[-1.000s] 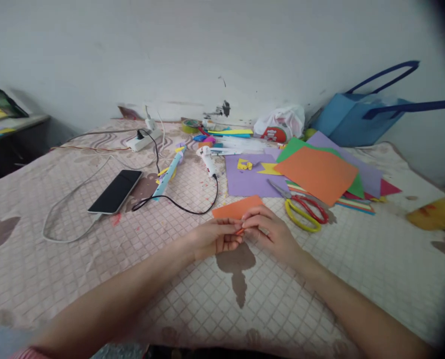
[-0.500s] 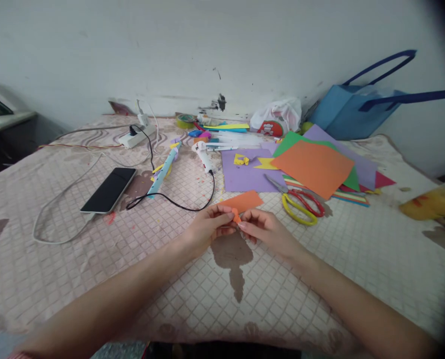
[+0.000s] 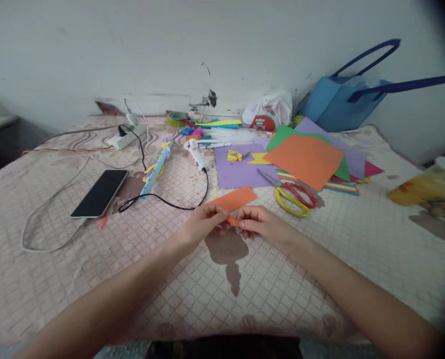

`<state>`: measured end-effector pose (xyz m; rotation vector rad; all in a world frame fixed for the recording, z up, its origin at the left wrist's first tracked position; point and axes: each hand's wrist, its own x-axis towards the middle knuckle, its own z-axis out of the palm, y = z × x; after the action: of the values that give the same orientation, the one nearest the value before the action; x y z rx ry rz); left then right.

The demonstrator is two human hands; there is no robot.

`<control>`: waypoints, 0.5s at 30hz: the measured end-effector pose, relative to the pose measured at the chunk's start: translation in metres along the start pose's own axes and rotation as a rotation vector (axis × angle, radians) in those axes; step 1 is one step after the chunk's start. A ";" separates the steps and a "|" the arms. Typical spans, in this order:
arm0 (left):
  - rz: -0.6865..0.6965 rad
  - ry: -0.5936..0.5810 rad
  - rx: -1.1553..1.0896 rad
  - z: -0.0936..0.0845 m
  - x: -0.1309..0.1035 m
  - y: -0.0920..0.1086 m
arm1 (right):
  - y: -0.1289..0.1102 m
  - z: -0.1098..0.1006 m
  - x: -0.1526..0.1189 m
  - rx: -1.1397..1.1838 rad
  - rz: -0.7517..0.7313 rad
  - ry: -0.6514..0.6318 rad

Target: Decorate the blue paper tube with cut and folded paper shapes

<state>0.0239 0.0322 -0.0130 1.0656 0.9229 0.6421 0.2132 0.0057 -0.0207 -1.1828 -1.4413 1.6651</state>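
Note:
A small orange paper piece is pinched between my two hands near the middle of the table. My left hand grips its left end with thumb and fingers. At its right end, the fingertips of my right hand are closed on it. Just behind my hands lies a flat orange paper strip, partly hidden by my left hand. The scissors with red and yellow handles rest to the right, beside a purple sheet that bears a small yellow folded piece.
A white glue gun with a black cable, a light blue strip, a phone and a power strip lie left. Coloured sheets, a blue bag and a cup are at the right.
The camera view has shifted slightly, moving the table items leftward in the picture. The small orange piece between my fingertips has turned and looks flatter; both hands still hold it.

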 end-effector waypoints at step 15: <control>-0.022 0.024 0.024 0.001 0.001 -0.002 | 0.002 0.003 0.001 0.032 -0.044 0.128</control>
<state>0.0258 0.0319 -0.0145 1.0695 0.9635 0.6283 0.2101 0.0049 -0.0227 -1.2082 -1.3475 1.5484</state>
